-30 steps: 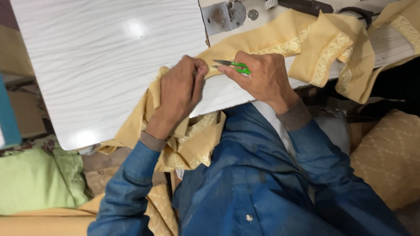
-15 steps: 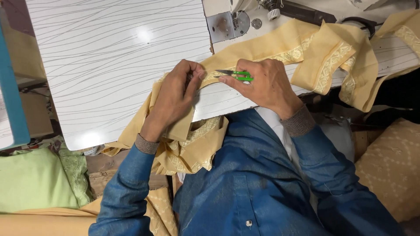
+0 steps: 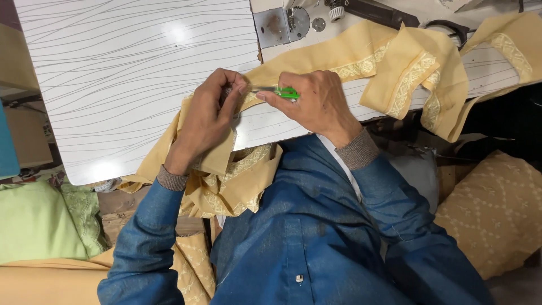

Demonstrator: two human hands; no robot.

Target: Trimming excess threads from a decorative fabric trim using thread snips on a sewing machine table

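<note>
White table with thin wavy grey lines, glare spots on top; sewing machine base set into far edge. Black scissors lying beyond, partly under cloth.

Yellow cloth with pale embroidered trim draped across table from near edge to far right, folded over itself at right, rest hanging off near edge into lap. Blue denim sleeves and shirt below.

Left hand at near table edge, fingers closed, pinching cloth fold between thumb and fingertips. Right hand just beside it, fingers closed around green snips; metal tip pointing left toward left fingertips, at or touching the pinched fold. Cannot tell whether blades are apart or together. Hands nearly touching over the same spot of cloth, just in front of machine base.

Left of table, low down: green cloth bundled, more yellow fabric beneath it. Right, low down: tan patterned cloth piled beside knee. Grey cloth between right sleeve and tan pile.
</note>
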